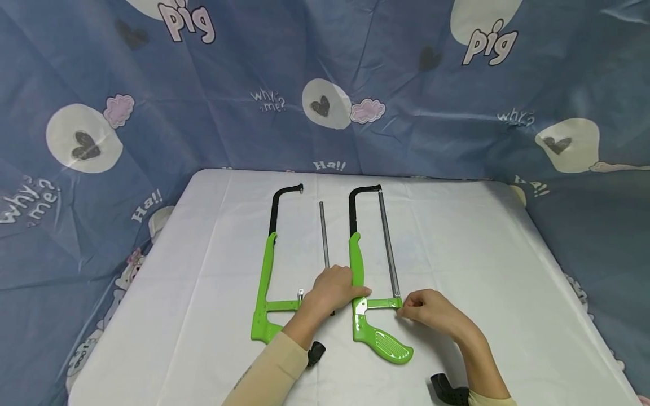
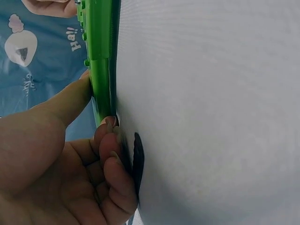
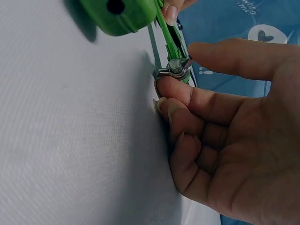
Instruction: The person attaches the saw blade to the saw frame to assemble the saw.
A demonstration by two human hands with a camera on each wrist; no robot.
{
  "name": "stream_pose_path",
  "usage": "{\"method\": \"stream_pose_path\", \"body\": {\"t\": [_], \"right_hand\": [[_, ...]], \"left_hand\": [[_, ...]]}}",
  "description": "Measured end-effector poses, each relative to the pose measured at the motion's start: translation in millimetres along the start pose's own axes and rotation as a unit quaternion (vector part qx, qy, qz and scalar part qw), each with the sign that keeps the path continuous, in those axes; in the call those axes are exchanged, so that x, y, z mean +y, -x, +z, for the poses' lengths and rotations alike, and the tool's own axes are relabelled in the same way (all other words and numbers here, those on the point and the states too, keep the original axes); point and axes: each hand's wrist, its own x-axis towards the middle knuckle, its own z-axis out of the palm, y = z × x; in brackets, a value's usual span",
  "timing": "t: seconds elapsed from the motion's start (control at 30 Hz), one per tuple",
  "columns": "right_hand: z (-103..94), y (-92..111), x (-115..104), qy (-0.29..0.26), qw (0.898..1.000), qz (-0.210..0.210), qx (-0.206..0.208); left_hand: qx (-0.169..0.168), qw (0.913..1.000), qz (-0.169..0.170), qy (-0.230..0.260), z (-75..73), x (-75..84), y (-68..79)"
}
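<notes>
A green hacksaw with a black front arm point(image 1: 356, 259) lies flat, its grey blade point(image 1: 388, 242) spanning the frame. My left hand point(image 1: 330, 290) grips its green frame point(image 2: 99, 42), thumb on top and fingers curled against the other side, near the cloth. At the handle end of the blade, my right hand point(image 1: 431, 309) pinches a metal wing nut point(image 3: 176, 69) between thumb and index finger. The other right fingers are curled beside the table. To the left lies a second green hacksaw point(image 1: 265, 276) with no blade fitted, partly hidden by my left forearm.
Between the two saws lies a loose grey blade point(image 1: 324, 231), its lower part behind my left hand. A white cloth point(image 1: 203, 270) covers the table. Blue printed fabric point(image 1: 228, 135) hangs behind and along the sides.
</notes>
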Motion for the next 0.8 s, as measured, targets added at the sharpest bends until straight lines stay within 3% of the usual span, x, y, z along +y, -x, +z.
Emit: {"method": "stream_pose_path", "body": {"t": [0.53, 0.8], "right_hand": [[1.6, -0.8, 2.1, 0.028, 0.999, -0.041, 0.019], [6.0, -2.2, 0.0, 0.041, 0.999, -0.017, 0.023]], "left_hand": [[0.004, 1.0, 0.004, -0.002, 0.0, -0.3, -1.5], [0.003, 1.0, 0.003, 0.002, 0.0, -0.7, -1.6]]}}
